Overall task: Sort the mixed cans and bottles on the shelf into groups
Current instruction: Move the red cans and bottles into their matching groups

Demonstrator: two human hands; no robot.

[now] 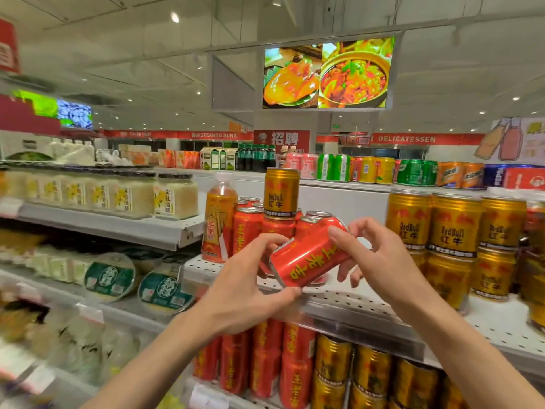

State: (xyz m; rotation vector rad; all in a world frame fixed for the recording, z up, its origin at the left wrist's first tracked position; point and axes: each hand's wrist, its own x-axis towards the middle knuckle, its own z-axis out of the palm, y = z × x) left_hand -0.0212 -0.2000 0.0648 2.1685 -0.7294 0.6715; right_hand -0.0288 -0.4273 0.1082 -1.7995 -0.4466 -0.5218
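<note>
A red can with yellow characters [309, 255] lies tilted in the air above the front of the white perforated shelf [348, 296]. My left hand [250, 290] grips its lower end and my right hand [380, 261] pinches its upper end. Behind the can stands a cluster of upright red cans [247, 228]. A gold Red Bull can [281, 193] stands on top of them. At the cluster's left stands an orange drink bottle [218, 219]. Gold Red Bull cans [455, 228] are stacked in two layers at the right.
The shelf below holds red cans [265, 358] and gold cans [371, 376]. Jars of white rice drink [174, 196] and green-lidded tubs [109, 276] fill the shelves at left. Mixed cans and bottles [413, 172] line the top ledge. A screen [327, 73] hangs overhead.
</note>
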